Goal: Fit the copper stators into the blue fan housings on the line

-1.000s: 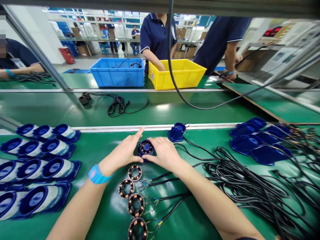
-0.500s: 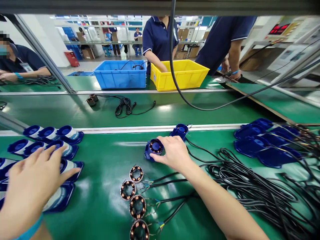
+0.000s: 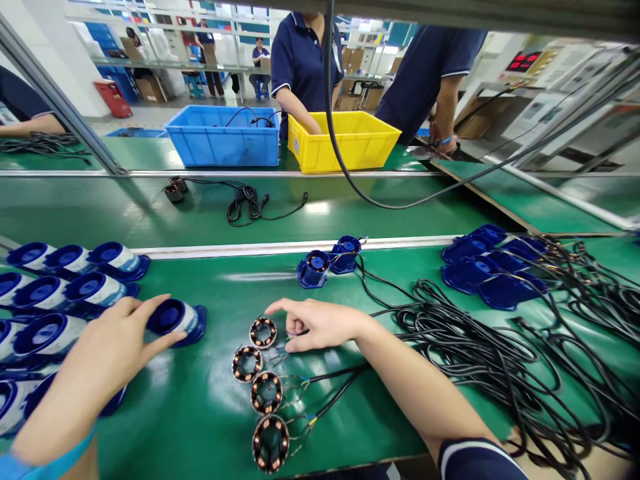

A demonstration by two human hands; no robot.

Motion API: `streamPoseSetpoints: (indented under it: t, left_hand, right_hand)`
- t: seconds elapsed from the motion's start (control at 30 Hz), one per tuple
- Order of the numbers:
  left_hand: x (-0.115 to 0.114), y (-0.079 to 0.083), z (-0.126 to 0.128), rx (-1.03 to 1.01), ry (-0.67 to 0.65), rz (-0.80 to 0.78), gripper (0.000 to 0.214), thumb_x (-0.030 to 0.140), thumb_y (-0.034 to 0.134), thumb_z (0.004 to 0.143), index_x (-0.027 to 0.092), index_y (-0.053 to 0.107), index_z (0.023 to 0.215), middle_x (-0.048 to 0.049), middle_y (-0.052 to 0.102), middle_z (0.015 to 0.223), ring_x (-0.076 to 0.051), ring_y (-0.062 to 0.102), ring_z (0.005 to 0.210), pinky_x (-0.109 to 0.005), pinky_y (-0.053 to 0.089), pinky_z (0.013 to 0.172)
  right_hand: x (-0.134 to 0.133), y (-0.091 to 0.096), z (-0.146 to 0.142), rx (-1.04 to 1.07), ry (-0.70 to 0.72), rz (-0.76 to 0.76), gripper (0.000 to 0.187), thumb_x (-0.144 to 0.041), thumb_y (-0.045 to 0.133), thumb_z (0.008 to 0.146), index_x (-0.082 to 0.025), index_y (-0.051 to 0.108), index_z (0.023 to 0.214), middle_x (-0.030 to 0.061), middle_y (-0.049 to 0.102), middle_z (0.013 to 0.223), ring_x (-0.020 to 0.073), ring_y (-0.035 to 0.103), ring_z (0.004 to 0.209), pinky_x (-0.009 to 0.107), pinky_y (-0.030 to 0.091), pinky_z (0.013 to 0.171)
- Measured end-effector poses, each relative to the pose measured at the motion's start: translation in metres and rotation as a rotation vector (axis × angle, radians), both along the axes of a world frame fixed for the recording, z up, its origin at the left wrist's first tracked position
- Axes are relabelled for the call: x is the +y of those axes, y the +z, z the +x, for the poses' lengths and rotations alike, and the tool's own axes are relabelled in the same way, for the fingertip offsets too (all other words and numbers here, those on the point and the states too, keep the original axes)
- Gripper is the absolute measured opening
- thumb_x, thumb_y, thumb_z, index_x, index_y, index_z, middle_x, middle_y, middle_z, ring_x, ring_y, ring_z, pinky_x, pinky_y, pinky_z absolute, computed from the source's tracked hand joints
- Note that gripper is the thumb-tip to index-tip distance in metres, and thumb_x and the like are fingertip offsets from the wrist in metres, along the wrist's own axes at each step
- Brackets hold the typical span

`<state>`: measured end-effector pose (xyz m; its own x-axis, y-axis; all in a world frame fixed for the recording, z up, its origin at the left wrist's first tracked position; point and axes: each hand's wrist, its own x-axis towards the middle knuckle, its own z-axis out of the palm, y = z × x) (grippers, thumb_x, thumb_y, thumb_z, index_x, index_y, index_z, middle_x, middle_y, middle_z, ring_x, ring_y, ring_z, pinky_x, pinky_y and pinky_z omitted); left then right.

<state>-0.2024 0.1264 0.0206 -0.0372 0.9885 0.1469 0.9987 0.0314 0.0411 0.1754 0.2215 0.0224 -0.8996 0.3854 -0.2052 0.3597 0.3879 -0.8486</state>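
Observation:
My left hand (image 3: 107, 353) grips a blue plastic motor housing (image 3: 175, 317) with a white label, between thumb and fingers, to the right of rows of similar housings (image 3: 47, 333). My right hand (image 3: 320, 325) is beside the farthest copper-wound stator (image 3: 263, 332). Its index finger and thumb are spread, with the other fingers curled near the thin lead wires. Several ring-shaped stators stand in a column, the nearest one (image 3: 271, 443) at the bottom. Beyond my right hand, a blue housing with a stator inside (image 3: 316, 268) stands next to another such housing (image 3: 347, 253).
Black cables (image 3: 465, 333) lie coiled at right, below more blue housings (image 3: 493, 263). Behind the white rail (image 3: 240, 249) are a loose cable (image 3: 245, 203), a blue bin (image 3: 227, 143) and a yellow bin (image 3: 350, 147). A co-worker's hand reaches into the yellow bin. A cable (image 3: 333, 120) hangs in front.
My right hand has let go of the blue housing with the stator and moved nearer, to the stators. My left hand has taken hold of a labelled housing, now apart from the rows.

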Motion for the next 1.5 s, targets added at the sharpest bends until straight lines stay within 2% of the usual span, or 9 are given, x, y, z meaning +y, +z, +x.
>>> streamPoseSetpoints:
  t: [0.17,0.27,0.43,0.57,0.7,0.97,1.23,1.43,1.5]
  left_hand:
    - [0.016,-0.01,0.041,-0.099,-0.133,0.001,0.074,0.074,0.054,0.087,0.02,0.056,0.139,-0.0131,0.059,0.112,-0.032,0.063,0.097,-0.046,0.052,0.091]
    - [0.025,-0.017,0.052,-0.275,-0.154,-0.019,0.076,0.075,0.064,0.08,0.021,0.056,0.133,-0.0133,0.061,0.125,-0.033,0.063,0.11,-0.045,0.051,0.097]
    - [0.036,-0.013,0.07,-0.428,-0.175,-0.139,0.07,0.062,0.082,0.069,0.023,0.059,0.121,-0.0082,0.068,0.121,-0.032,0.064,0.113,-0.044,0.051,0.098]
    - [0.043,-0.013,0.099,-0.556,-0.186,-0.157,0.067,0.061,0.085,0.067,0.024,0.059,0.117,-0.0051,0.071,0.115,-0.029,0.068,0.104,-0.04,0.053,0.092]
    - [0.051,-0.023,0.136,-0.686,-0.275,-0.133,0.067,0.059,0.086,0.067,0.025,0.058,0.116,-0.0037,0.071,0.116,-0.027,0.068,0.102,-0.038,0.053,0.088]
    - [0.056,-0.031,0.159,-0.704,-0.303,-0.111,0.062,0.057,0.087,0.068,0.024,0.056,0.11,-0.0035,0.069,0.109,-0.027,0.066,0.099,-0.037,0.05,0.082]
    - [0.053,-0.031,0.162,-0.729,-0.295,-0.07,0.06,0.055,0.085,0.072,0.023,0.055,0.112,-0.0066,0.068,0.114,-0.027,0.066,0.102,-0.038,0.051,0.085]
    - [0.049,-0.029,0.16,-0.74,-0.297,-0.074,0.062,0.055,0.086,0.07,0.024,0.056,0.114,-0.0065,0.069,0.115,-0.029,0.066,0.105,-0.041,0.052,0.088]
    - [0.048,-0.028,0.159,-0.744,-0.299,-0.078,0.061,0.055,0.086,0.07,0.024,0.056,0.114,-0.0065,0.069,0.116,-0.029,0.066,0.105,-0.041,0.052,0.088]
  right_hand:
    - [0.005,-0.005,0.0,-0.024,-0.15,0.278,0.081,-0.017,0.083,0.078,-0.023,0.045,0.149,0.0039,0.062,0.108,0.0188,0.06,0.097,0.031,0.048,0.087]
    - [-0.003,-0.013,-0.013,-0.104,-0.185,0.47,0.087,-0.028,0.09,0.075,-0.017,0.048,0.15,0.0114,0.064,0.118,0.0261,0.062,0.108,0.036,0.049,0.093]
    - [-0.01,-0.007,-0.025,-0.122,-0.316,0.565,0.044,-0.048,0.082,0.084,-0.023,0.073,0.119,0.0065,0.075,0.105,0.0262,0.071,0.099,0.033,0.053,0.082]
    - [-0.014,0.018,-0.006,0.012,-0.49,0.682,0.044,-0.043,0.082,0.084,-0.022,0.072,0.121,0.0064,0.076,0.112,0.0243,0.072,0.102,0.032,0.054,0.086]
    - [-0.017,0.023,-0.001,0.292,-0.666,0.6,0.045,-0.044,0.082,0.085,-0.024,0.071,0.124,0.0022,0.076,0.112,0.0166,0.072,0.092,0.025,0.056,0.083]
    - [-0.015,0.028,0.004,-0.062,-0.503,0.713,0.043,-0.048,0.077,0.089,-0.023,0.072,0.123,0.0055,0.076,0.108,0.0229,0.072,0.095,0.034,0.055,0.083]
    - [-0.02,0.028,-0.004,-0.135,-0.427,0.856,0.088,-0.067,0.072,0.084,-0.01,0.051,0.147,0.0161,0.059,0.142,0.0335,0.055,0.129,0.052,0.044,0.111]
    - [-0.015,0.039,0.012,-0.274,-0.415,0.737,0.043,-0.05,0.063,0.098,-0.027,0.066,0.134,0.0078,0.074,0.114,0.0261,0.069,0.103,0.037,0.054,0.086]
    - [-0.013,0.043,0.021,-0.293,-0.383,0.727,0.047,-0.049,0.068,0.095,-0.027,0.064,0.136,0.0082,0.073,0.116,0.0266,0.069,0.105,0.036,0.054,0.084]
